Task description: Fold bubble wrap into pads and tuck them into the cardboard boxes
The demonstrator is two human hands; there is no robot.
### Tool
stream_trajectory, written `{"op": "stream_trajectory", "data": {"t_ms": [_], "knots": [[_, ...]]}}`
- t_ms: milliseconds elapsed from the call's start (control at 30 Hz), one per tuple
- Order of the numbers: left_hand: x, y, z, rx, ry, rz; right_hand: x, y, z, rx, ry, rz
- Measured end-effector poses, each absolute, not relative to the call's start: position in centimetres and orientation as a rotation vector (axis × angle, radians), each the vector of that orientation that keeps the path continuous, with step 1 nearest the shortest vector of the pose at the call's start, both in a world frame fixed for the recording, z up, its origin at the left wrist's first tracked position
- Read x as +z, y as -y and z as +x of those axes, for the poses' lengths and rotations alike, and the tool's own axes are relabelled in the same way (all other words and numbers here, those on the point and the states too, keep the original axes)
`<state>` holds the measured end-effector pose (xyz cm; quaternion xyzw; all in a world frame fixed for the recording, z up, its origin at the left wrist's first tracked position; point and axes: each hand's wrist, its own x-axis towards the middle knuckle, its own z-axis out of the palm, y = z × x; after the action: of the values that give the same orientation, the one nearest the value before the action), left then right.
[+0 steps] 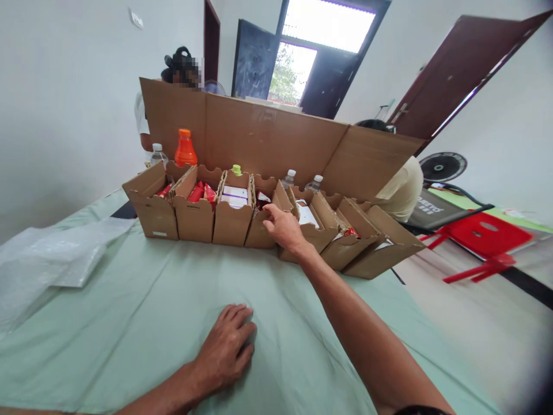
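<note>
My right hand (283, 229) reaches to the front of the fourth cardboard box (260, 229) in a row of several open-topped boxes. Its index finger and thumb are apart at the rim, and I see nothing held between them; the other fingers are partly hidden. Inside that box a small dark and white item (262, 200) shows. My left hand (227, 346) lies open, palm down, on the pale green tablecloth (181, 288). Red packets (202, 193) fill the second box, white cartons with purple edging (234, 196) the third, and a white item (306, 214) sits in the fifth.
Behind the boxes stand an orange bottle (185, 151), several clear bottles and a tall cardboard screen (276, 129). Clear plastic wrapping (64, 259) lies at the left. Two people sit beyond the screen. A red plastic stool (490, 239) is on the right.
</note>
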<state>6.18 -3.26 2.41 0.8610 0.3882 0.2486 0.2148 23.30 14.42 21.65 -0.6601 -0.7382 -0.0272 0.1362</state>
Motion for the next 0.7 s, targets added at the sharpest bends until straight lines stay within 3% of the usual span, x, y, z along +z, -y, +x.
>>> {"op": "stream_trajectory", "data": {"t_ms": [333, 467, 600, 700], "knots": [[1.4, 1.5, 4.8, 1.290, -1.232, 1.970, 22.3, -11.1, 21.4, -0.227, 2.072, -1.948], [2.4, 0.3, 3.5, 1.511, -1.377, 1.702, 20.9, -4.1, 22.5, -0.208, 2.095, -1.902], [4.3, 0.4, 1.7, 1.495, -1.436, 1.587, 19.4, 5.4, 27.0, -0.009, 2.015, -1.589], [5.5, 1.7, 0.7, 1.431, -1.382, 1.626, 18.6, 12.2, 32.2, 0.034, 1.762, -1.593]]}}
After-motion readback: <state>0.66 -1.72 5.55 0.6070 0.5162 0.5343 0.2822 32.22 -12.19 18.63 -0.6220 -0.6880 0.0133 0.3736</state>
